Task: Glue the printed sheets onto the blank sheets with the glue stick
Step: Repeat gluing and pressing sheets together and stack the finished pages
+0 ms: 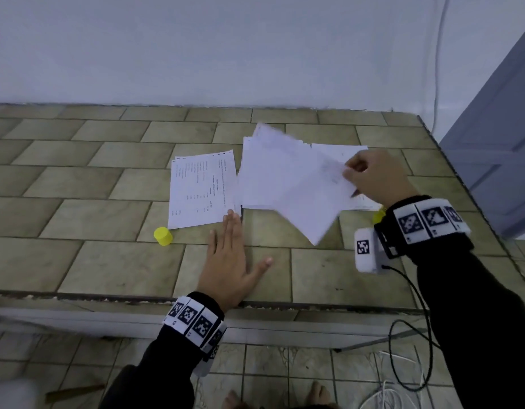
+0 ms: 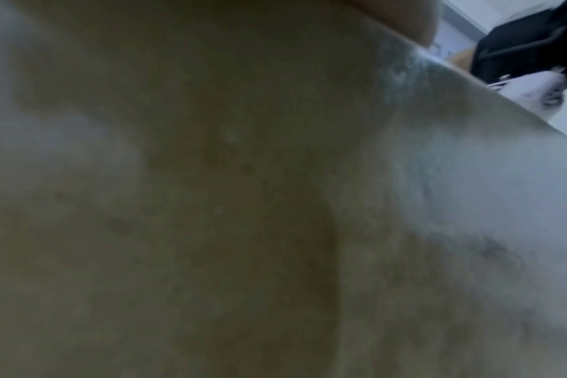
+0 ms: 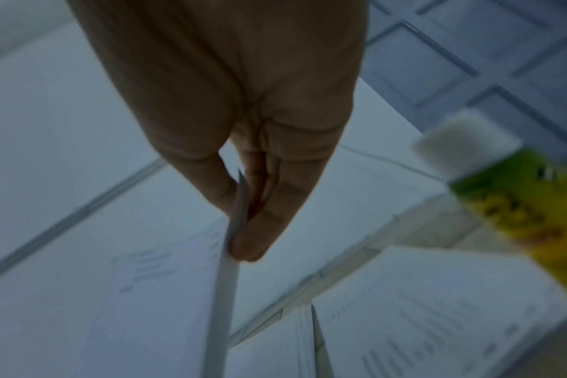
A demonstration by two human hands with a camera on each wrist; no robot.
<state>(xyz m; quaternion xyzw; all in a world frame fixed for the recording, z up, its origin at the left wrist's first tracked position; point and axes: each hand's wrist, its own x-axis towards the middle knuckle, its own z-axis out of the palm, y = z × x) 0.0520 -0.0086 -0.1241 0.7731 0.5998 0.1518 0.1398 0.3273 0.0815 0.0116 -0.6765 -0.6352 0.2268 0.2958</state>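
My right hand [image 1: 360, 172] pinches the corner of a white sheet [image 1: 308, 196] between thumb and fingers [image 3: 243, 225] and holds it lifted and tilted above the stack of blank sheets [image 1: 264, 172]. The held sheet [image 3: 224, 294] shows edge-on in the right wrist view. A printed sheet [image 1: 200, 190] lies flat to the left of the stack. My left hand [image 1: 230, 255] lies flat on the tiled counter, fingers straight, its fingertips by the printed sheet's near corner. The uncapped glue stick [image 3: 509, 194] stands by my right wrist, mostly hidden in the head view [image 1: 378, 215]. Its yellow cap [image 1: 163, 236] sits left of my left hand.
The tiled counter [image 1: 78, 187] ends in a front edge close to me and a right edge beside a grey door [image 1: 497, 128]. More printed pages [image 3: 437, 319] lie under my right hand. A black cable [image 1: 414, 320] hangs from my right wrist. The left wrist view shows only blurred tile.
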